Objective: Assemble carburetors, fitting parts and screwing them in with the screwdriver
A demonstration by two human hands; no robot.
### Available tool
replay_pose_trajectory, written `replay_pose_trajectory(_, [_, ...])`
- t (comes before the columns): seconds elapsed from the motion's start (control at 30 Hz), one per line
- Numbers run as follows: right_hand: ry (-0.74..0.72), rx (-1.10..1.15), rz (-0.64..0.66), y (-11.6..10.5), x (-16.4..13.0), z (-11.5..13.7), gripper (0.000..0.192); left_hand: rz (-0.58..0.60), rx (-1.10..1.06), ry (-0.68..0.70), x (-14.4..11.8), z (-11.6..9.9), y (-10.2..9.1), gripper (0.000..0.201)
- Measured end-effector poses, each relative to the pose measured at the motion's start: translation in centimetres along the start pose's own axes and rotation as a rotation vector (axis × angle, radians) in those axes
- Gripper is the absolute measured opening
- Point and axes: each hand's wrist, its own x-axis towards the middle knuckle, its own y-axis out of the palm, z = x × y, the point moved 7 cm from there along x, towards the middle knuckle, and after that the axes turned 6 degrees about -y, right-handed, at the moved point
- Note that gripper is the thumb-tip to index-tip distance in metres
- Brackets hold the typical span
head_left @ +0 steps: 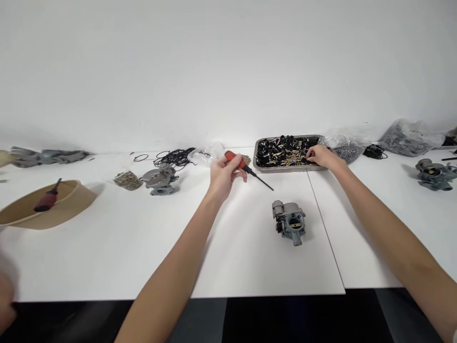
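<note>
My left hand (224,176) is closed around the red handle of a screwdriver (246,166), whose dark shaft points down to the right above the table. My right hand (321,155) reaches into the right end of a metal tray (285,169) heaped with small black parts and brass-coloured pieces (294,157). Its fingers are pinched together among them, and what they hold, if anything, is hidden. A grey metal carburetor (290,221) stands on the white table below the tray, apart from both hands.
Leftward lie another carburetor (161,180), a bag of small metal parts (127,180), black rubber rings (174,158) and a tan container (67,209) with a second screwdriver (48,197). Rightward are plastic bags (410,138) and a carburetor (433,174). Someone's blurred hand (5,297) shows at lower left.
</note>
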Motion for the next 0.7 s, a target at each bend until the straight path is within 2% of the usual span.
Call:
replay_pose_trajectory(0.17, [0.027, -0.019, 0.002, -0.1, 0.0, 0.0, 0.004, -0.398, 0.118, 0.254, 0.3, -2.9, -5.0, 0.035])
replay_pose_trajectory(0.23, [0.027, -0.018, -0.004, -0.2, -0.2, 0.1, 0.003, -0.491, 0.171, 0.305, 0.1, -3.2, -6.2, 0.033])
replay_pose_trajectory(0.4, [0.002, 0.047, -0.095, -1.0, -0.4, 0.4, 0.005, -0.562, 0.268, 0.340, -0.1, -2.7, -6.9, 0.025])
replay_pose_trajectory(0.57, [0.006, 0.143, -0.128, -1.8, -0.4, 0.8, 0.010, -0.563, 0.308, 0.321, 0.0, -2.2, -6.8, 0.022])
replay_pose_trajectory(0.7, [-0.051, 0.155, -0.225, -3.5, -1.1, 2.5, 0.005, -0.543, 0.336, 0.333, 0.1, -2.1, -6.7, 0.022])
